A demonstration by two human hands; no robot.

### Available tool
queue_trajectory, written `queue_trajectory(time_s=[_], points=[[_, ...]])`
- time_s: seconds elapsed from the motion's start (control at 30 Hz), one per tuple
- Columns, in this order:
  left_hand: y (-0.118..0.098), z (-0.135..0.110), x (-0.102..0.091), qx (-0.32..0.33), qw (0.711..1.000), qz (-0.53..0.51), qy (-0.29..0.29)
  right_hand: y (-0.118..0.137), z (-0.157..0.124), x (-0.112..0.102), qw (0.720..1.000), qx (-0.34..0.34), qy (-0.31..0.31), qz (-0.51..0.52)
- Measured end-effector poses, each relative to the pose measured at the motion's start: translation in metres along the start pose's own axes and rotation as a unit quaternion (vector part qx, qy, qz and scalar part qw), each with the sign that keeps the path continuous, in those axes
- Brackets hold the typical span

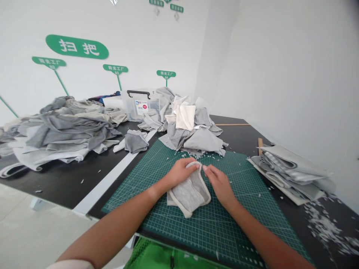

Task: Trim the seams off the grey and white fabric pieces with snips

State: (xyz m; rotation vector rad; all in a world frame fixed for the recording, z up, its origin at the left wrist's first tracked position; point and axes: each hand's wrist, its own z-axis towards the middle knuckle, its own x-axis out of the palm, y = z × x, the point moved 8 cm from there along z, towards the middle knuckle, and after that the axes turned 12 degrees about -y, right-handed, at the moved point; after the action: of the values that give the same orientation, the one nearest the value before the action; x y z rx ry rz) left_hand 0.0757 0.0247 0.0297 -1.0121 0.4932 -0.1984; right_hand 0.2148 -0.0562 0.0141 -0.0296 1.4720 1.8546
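A small grey piece of fabric with a pale edge (190, 193) lies on the green cutting mat (224, 224) in front of me. My left hand (179, 172) rests on its upper left part, fingers curled over its top edge. My right hand (220, 183) sits at its upper right, fingertips pinching the top edge close to the left hand's fingers. Both hands grip the same piece.
A heap of grey and cream fabric (190, 129) lies just behind the mat. A larger grey pile (61, 129) covers the black table at left. Folded pieces (291, 170) are stacked at right. A clear plastic box (138, 104) stands at the back; white scraps (328, 228) litter the right edge.
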Motion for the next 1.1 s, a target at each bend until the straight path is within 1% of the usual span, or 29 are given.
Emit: queue_trajectory(time_s=[0.23,0.6,0.83,1.1], points=[[-0.0014,-0.0006,-0.0002,0.001,1.0,0.007,0.001,0.001,-0.0001,0.0025,1.0,-0.017,0.004,-0.003],[-0.0012,-0.0005,-0.0003,0.008,1.0,0.011,0.001,0.0034,-0.0011,0.0035,1.0,-0.024,0.009,-0.005],[-0.0021,-0.0013,-0.0011,0.003,1.0,0.005,-0.001,0.0045,-0.0017,0.0037,1.0,-0.022,0.009,-0.009],[0.0004,-0.0014,0.001,0.002,1.0,-0.005,0.01,0.0067,-0.0036,0.0047,1.0,-0.015,0.024,0.001]])
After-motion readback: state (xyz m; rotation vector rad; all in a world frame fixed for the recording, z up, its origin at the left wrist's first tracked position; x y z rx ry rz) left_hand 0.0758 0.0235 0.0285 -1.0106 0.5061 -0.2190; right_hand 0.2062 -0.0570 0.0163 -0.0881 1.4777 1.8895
